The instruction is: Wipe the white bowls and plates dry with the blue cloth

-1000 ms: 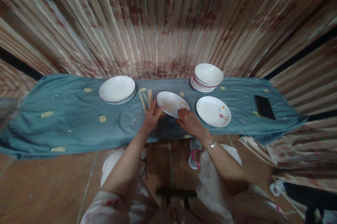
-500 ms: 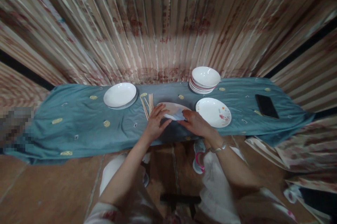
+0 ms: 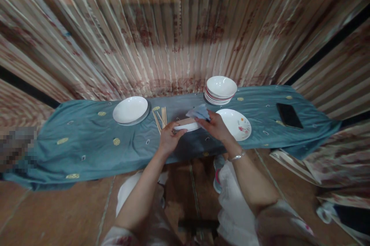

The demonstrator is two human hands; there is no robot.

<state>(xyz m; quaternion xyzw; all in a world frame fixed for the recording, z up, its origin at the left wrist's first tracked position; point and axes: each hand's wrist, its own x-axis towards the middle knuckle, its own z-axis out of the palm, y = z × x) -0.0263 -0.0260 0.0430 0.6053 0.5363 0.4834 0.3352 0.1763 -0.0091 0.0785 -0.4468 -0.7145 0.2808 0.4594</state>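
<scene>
My left hand (image 3: pixel 170 136) grips the left side of a white plate (image 3: pixel 186 126), tilted and seen nearly edge-on over the front of the table. A crumpled blue-grey cloth (image 3: pixel 199 112) is pinched in my right hand (image 3: pixel 213 124), just above the plate's right end. Part of the plate is hidden behind my fingers. Several wooden chopsticks (image 3: pixel 158 119) lie to the left of it. Close to my right hand, a white plate with a flower pattern (image 3: pixel 234 123) rests on the tablecloth.
Stacked white plates (image 3: pixel 131 110) stand at the left, and stacked bowls (image 3: pixel 221 88) at the back right. A dark flat tablet or phone (image 3: pixel 289 115) lies farther right. A blue-green cloth (image 3: pixel 95 149) covers the narrow table, with a striped curtain (image 3: pixel 162 30) behind.
My right hand has raised the cloth off the plate's near rim to above its right end. The plate is turned more edge-on, with my left hand still on it.
</scene>
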